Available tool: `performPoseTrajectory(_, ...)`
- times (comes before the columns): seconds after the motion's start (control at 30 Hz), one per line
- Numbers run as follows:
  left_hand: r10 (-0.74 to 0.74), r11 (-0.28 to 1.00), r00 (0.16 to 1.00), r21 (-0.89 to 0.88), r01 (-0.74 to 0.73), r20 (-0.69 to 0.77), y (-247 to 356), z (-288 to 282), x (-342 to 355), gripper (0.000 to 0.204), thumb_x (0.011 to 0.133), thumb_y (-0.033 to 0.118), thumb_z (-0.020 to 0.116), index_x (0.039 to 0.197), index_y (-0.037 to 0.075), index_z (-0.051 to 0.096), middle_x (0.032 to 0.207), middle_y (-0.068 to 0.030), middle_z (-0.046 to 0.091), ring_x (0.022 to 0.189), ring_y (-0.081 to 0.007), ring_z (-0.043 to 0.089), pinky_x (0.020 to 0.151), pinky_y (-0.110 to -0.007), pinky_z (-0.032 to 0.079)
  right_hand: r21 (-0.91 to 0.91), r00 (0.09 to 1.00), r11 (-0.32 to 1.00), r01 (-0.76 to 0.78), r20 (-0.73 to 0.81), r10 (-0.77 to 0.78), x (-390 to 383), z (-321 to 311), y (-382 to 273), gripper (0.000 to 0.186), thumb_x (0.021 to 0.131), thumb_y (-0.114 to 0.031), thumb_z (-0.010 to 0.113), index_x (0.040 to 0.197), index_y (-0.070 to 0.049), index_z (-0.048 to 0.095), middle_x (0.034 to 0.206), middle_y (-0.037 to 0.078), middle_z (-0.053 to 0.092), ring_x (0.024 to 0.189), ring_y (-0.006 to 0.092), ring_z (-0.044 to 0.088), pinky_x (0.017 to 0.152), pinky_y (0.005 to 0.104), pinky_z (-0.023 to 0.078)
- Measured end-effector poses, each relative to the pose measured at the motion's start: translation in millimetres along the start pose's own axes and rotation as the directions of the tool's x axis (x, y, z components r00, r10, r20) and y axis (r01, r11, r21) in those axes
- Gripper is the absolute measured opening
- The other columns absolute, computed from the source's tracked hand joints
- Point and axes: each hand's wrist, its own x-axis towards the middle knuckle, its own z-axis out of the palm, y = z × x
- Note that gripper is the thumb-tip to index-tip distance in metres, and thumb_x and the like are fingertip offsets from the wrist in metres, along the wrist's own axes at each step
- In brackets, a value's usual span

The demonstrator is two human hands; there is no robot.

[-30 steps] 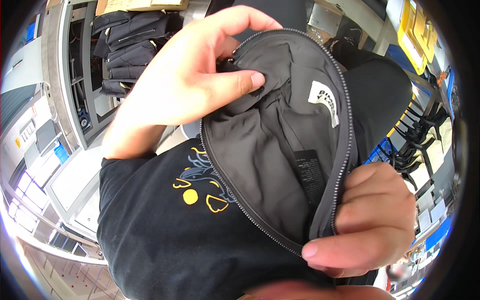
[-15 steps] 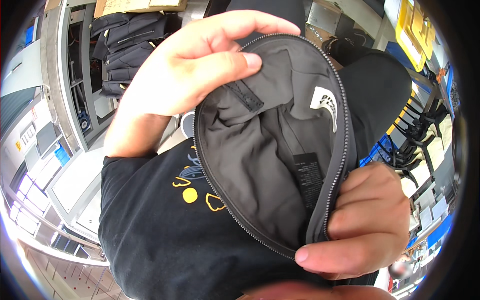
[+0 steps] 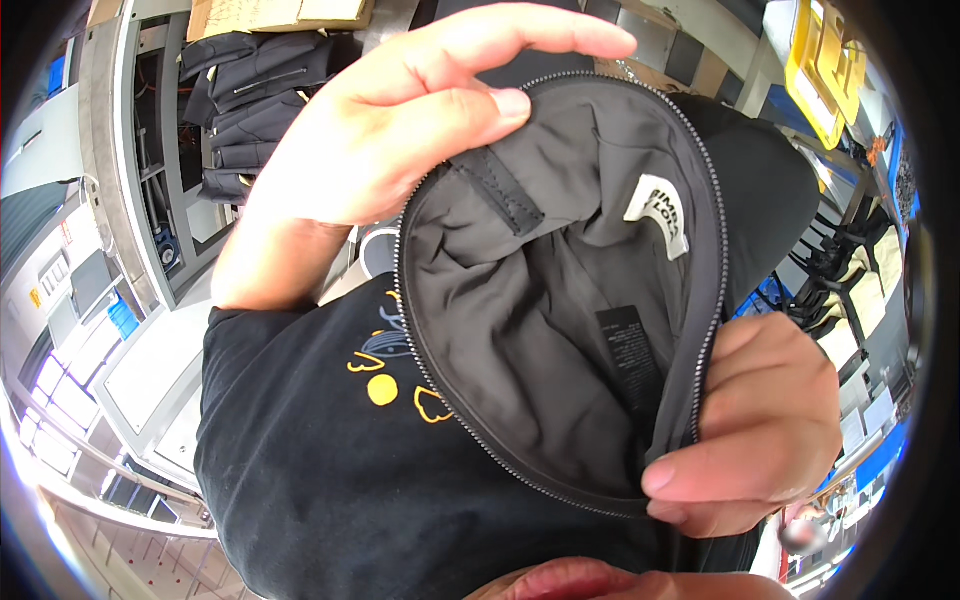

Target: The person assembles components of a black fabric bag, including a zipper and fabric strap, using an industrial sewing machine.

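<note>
A black zip bag (image 3: 510, 340) is held up before me with its zipped mouth spread wide, showing a creased dark grey lining. My left hand (image 3: 390, 130) grips its upper left rim, thumb along the zip edge and forefinger stretched out above it; the other fingers are partly hidden. At the lower right rim, my right hand (image 3: 765, 430) is closed round the edge, its thumb by the zip. Inside are a white label (image 3: 658, 215), a black printed care tag (image 3: 632, 360) and a stitched black strip (image 3: 508, 195).
Folded black items (image 3: 260, 110) are stacked at the upper left under an open cardboard box (image 3: 270, 15). Yellow plastic trays (image 3: 825, 70) stand at the upper right, above black straps (image 3: 830, 240). A grey metal frame (image 3: 125, 150) runs along the left.
The bag has shifted right with my right hand, and its mouth is spread wider. My left forefinger has straightened and lifted off the rim.
</note>
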Motion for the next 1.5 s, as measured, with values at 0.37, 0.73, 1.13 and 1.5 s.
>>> performPoseTrajectory(0.37, -0.190, 0.966, 0.960, 0.213, 0.145, 0.208, 14, -26, 4, 0.033, 0.095, 0.007, 0.047, 0.115, -0.010, 0.067, 0.114, -0.0174, 0.071, 0.112, -0.0236, 0.066, 0.100, -0.032, 0.048, -0.063, 0.976, 0.981, -0.184, 0.105, 0.190, -1, -40, -18, 0.034, 0.072, -0.011, 0.082, 0.101, -0.001, 0.066, 0.061, 0.000, 0.052, 0.044, 0.0146, 0.045, 0.049, 0.0302, 0.035)
performPoseTrajectory(0.73, -0.310, 0.942, 0.929, 0.202, 0.270, 0.203, 2, -23, 1, 0.047, 0.079, -0.007, 0.063, 0.127, -0.010, 0.065, 0.125, -0.0152, 0.070, 0.120, -0.0203, 0.064, 0.104, -0.030, 0.047, -0.271, 0.985, 0.947, -0.172, -0.055, 0.163, -10, -44, -9, 0.042, 0.069, -0.012, 0.085, 0.105, 0.000, 0.066, 0.058, 0.003, 0.061, 0.040, 0.0149, 0.050, 0.043, 0.0300, 0.025)
performPoseTrajectory(1.13, -0.369, 0.928, 0.864, 0.086, 0.362, 0.344, -7, -29, 20, 0.068, 0.075, -0.015, 0.058, 0.142, -0.014, 0.050, 0.142, -0.0215, 0.059, 0.134, -0.0246, 0.057, 0.115, -0.031, 0.040, -0.265, 0.980, 0.950, -0.164, -0.155, 0.126, -36, -64, -6, 0.047, 0.066, -0.013, 0.084, 0.106, 0.003, 0.062, 0.076, 0.008, 0.062, 0.051, 0.0159, 0.047, 0.052, 0.0324, 0.029)
performPoseTrajectory(1.5, -0.437, 0.895, 0.812, 0.095, 0.437, 0.387, -1, -16, 28, 0.071, 0.073, -0.012, 0.061, 0.143, -0.016, 0.047, 0.146, -0.0249, 0.055, 0.139, -0.0265, 0.052, 0.117, -0.030, 0.036, -0.239, 0.850, 0.852, -0.466, -0.388, 0.356, -64, -71, -35, 0.042, 0.074, -0.012, 0.075, 0.108, 0.007, 0.059, 0.090, 0.013, 0.055, 0.071, 0.0144, 0.044, 0.064, 0.0303, 0.033)
